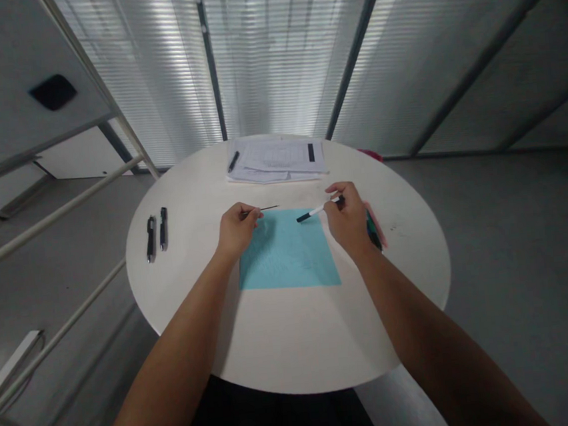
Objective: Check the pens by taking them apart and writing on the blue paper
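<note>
Two hands work over a light blue sheet (pixel 288 256) lying flat on the round white table (pixel 296 339). The left hand (pixel 235 231) pinches a thin dark rod (pixel 267 208) above the sheet's far edge. The right hand (pixel 348 223) grips a white pen (pixel 314 212), its black tip pointing at the rod but not touching it. Farther left lie two black pens (pixel 151 239), and a stack of papers (pixel 279 160) sits at the far rim.

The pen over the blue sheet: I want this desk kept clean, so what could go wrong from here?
1. The thin dark rod pinched in the left hand might slip or bend.
2. The white pen in the right hand has its dark tip over the blue sheet and could mark it.
3. The two black pens near the table's left edge could roll off if bumped.
</note>
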### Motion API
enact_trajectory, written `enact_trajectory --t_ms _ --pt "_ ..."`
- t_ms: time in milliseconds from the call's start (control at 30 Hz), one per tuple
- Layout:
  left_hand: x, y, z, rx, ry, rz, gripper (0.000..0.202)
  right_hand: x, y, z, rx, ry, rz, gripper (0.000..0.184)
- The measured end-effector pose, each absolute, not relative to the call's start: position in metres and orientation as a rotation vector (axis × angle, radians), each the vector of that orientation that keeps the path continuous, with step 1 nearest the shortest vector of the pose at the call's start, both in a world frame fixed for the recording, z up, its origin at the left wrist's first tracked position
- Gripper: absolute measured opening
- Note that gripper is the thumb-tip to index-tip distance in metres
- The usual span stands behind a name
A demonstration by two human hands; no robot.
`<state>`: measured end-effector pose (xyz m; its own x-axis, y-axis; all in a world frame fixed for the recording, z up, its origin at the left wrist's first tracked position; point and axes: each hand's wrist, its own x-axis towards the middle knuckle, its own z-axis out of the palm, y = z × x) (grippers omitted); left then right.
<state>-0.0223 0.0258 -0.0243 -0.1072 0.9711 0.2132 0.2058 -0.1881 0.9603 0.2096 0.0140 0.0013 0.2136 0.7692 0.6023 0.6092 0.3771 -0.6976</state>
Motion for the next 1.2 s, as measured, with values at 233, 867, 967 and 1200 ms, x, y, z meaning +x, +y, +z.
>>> enact_trajectory --t_ms 233,867,967,1200 --pt "-0.0229 0.0262 -0.0232 1.439 1.345 1.360 0.020 0.2124 0.0126 0.0008 -1.281 -1.451 0.075 0.026" --pt "-0.0241 0.0270 -0.0259 1.447 1.328 1.362 0.022 0.2117 0.0100 0.0045 -1.319 -1.452 0.088 0.027" --pt "-0.0237 0.0274 -0.0262 1.437 1.321 1.361 0.023 0.2116 0.0101 0.0061 -1.320 -1.452 0.111 0.028" --pt "-0.0228 0.0263 -0.0246 1.426 1.328 1.351 0.021 0.2141 0.0100 0.0083 -1.392 -1.517 0.117 0.029"
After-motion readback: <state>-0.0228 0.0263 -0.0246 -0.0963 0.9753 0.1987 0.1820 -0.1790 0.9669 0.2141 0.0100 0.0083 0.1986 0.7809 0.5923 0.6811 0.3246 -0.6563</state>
